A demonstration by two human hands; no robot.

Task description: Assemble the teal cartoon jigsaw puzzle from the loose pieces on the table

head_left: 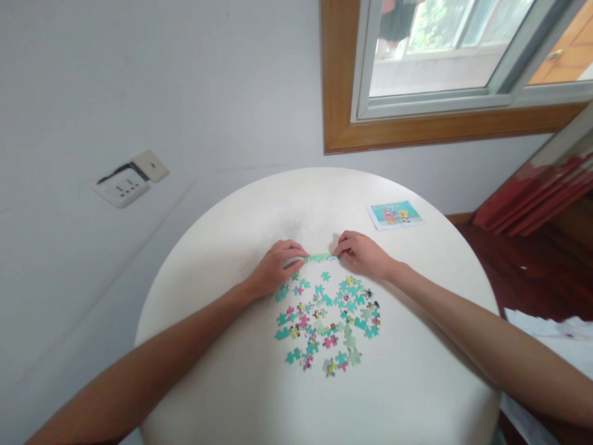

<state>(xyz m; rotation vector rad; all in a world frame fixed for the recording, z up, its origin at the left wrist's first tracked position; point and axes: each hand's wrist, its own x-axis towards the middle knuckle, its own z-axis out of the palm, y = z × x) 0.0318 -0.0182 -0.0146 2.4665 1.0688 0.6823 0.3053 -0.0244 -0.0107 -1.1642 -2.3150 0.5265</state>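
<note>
A short strip of joined puzzle pieces (319, 256), mostly green, lies flat on the white round table (208, 247). My left hand (280, 264) grips the strip's left end between thumb and fingers. At the right end, my right hand (361, 253) has its fingertips curled and closed on the strip, partly covering it. Just below the strip sits a single teal puzzle piece (325, 276). Many loose puzzle pieces (303, 321) in teal, pink, yellow and pale green are spread nearer to me, mostly apart, some touching or overlapping.
A picture card (396, 214) with cartoon figures lies at the table's back right. Behind the table are a wall with a socket (123, 186) and a wood-framed window (340, 133). A red curtain (532, 191) hangs at the right, with white sheets (546, 327) below.
</note>
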